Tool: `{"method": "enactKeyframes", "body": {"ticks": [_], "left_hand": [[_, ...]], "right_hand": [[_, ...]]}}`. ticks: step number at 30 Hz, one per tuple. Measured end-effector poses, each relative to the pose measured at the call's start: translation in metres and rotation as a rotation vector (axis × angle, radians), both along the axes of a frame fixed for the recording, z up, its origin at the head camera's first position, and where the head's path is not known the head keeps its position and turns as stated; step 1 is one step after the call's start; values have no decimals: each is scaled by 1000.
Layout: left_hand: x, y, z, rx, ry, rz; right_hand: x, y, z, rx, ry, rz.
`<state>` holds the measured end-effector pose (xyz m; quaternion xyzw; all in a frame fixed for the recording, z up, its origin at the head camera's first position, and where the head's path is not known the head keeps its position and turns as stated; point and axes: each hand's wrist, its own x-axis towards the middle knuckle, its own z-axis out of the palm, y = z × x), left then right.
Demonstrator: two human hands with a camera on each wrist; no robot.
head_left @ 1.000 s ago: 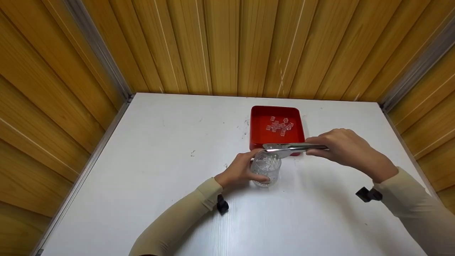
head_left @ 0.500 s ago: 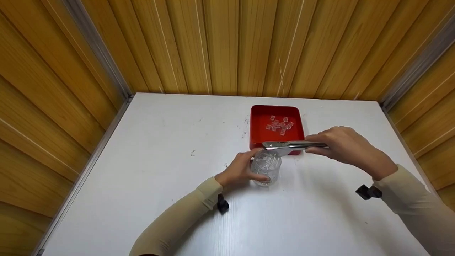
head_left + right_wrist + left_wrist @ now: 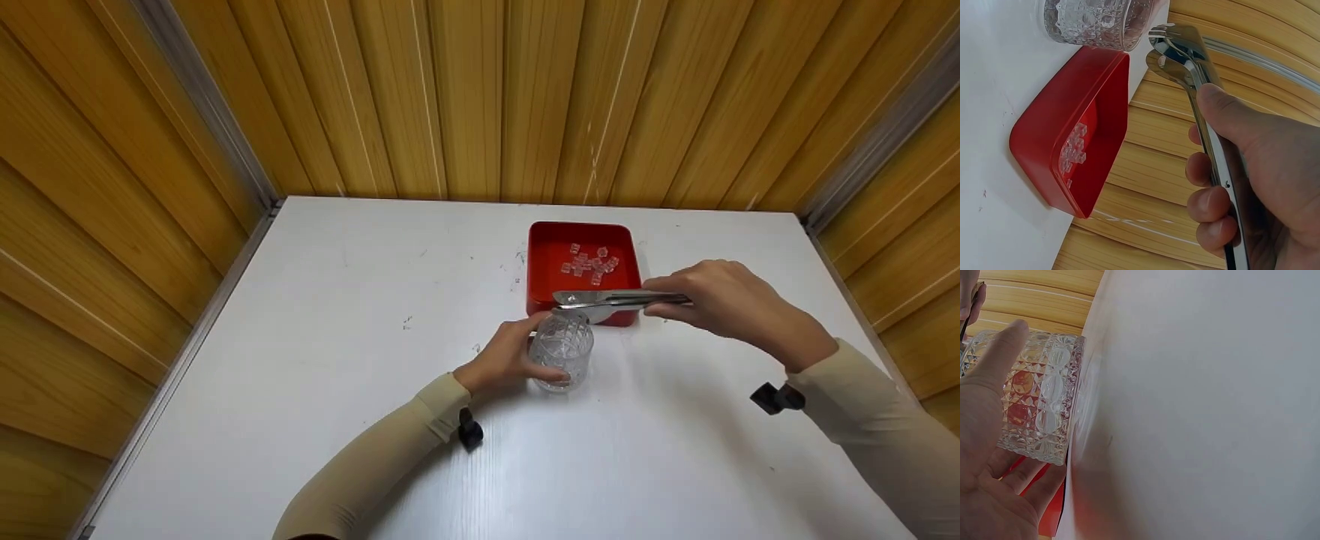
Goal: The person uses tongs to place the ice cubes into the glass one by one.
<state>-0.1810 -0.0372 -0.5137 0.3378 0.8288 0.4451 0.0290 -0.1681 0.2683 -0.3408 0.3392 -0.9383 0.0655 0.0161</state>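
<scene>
My left hand grips a clear, cut-pattern glass from its left side, thumb toward the front. In the left wrist view the thumb lies along the patterned wall of the glass, with fingers curled beneath. My right hand holds a pair of shiny metal tongs by the handles. The tips of the tongs stand slightly apart, over the far rim of the glass in the head view. Just behind the glass is a red square tray holding several small clear cubes.
A white tabletop carries everything, with small dark marks scattered on it. Yellow wood-look panels stand along the back and sides. Black wrist cameras are strapped at both sleeves.
My right hand and the tongs have risen slightly and moved a little away toward the tray. The left hand, the glass and the cubes in the tray have stayed in place.
</scene>
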Motion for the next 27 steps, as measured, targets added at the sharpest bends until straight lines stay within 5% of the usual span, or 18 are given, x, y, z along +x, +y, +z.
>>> {"method": "enactKeyframes", "body": {"ticks": [27], "left_hand": [[0, 0, -1, 0, 37, 0]], "right_hand": [[-38, 10, -2, -11, -12, -60]]}}
